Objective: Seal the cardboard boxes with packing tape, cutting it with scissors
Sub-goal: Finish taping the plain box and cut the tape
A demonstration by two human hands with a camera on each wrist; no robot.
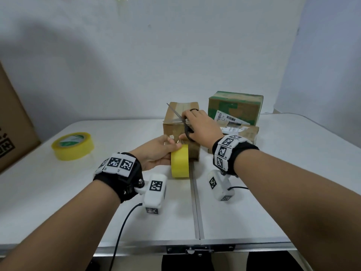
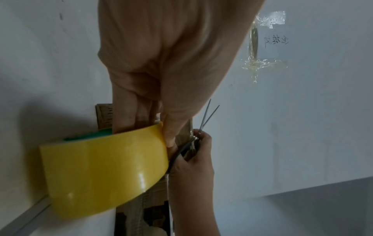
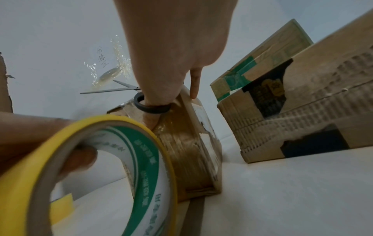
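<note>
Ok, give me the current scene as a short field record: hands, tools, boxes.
left hand: grips upright yellow packing tape roll
right hand: holds black-handled steel scissors, blades apart
target: small brown cardboard box, clear tape down its front
spare: second yellow tape roll lying flat, left
other boxes: green-printed cardboard box, back right
surface: white folding table

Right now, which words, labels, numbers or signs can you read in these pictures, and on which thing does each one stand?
None can be quoted with certainty.
Handwritten characters on the wall, beside stuck-on clear tape: blurred, not readable.
Shipping label on the green-printed box: barcode and small print, too small.
Green band inside the tape roll held by the left hand: printed characters, blurred.
Large box at left: black code pattern, no readable text.
</note>
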